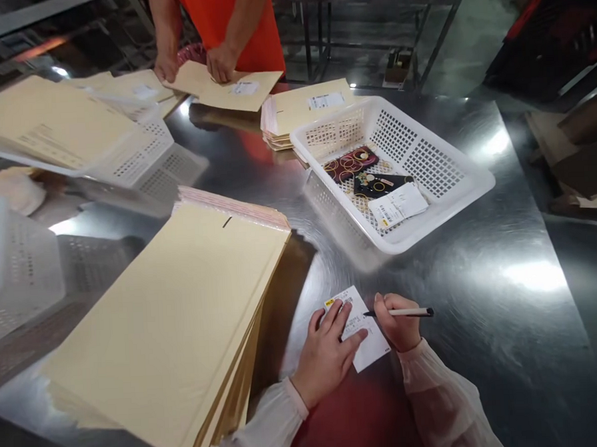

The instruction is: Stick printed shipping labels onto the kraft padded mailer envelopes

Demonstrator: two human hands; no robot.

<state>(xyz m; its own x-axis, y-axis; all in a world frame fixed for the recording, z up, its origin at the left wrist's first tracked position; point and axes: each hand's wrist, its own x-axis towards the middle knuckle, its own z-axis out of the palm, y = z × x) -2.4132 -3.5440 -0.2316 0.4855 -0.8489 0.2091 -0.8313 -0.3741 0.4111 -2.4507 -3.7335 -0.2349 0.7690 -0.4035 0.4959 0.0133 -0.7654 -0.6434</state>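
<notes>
My left hand (326, 352) lies spread over a white printed label slip (370, 346), its fingertips pressing the paper against the metal table. Pinched in my right hand (400, 321) is a pen (414, 312) with a pale barrel and black ends, and its tip points down at the print on the slip. Just beyond both hands stands a white plastic basket (445, 202). Inside it are a dark red patterned item (345, 164), a black item with gold decoration (376, 185) and another white label (400, 203).
A thick stack of yellow padded envelopes (167, 310) rises to my left. More labelled envelopes (312, 106) lie behind the basket. Across the metal table (503, 313), a person in an orange garment (233, 27) handles an envelope (246, 89). White baskets (20, 258) stand at the left.
</notes>
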